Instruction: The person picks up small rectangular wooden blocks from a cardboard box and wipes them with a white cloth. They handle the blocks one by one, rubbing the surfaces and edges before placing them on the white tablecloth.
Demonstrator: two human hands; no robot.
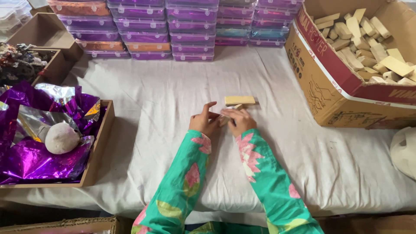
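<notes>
My left hand [203,121] and my right hand [239,120] meet at the middle of a table covered in white cloth [164,99]. Between their fingers is a small pale wooden block [226,118], held by both hands and mostly hidden. Just beyond the fingertips a second wooden block [239,100] lies flat on the cloth, long side across. Both arms wear green sleeves with pink flowers.
A large cardboard box [329,86] full of several wooden blocks stands at the right. A wooden tray [102,143] at the left holds purple foil and a grey-white ball [62,138]. Stacked purple plastic boxes [173,26] line the back. A white bag [405,149] is at the right edge.
</notes>
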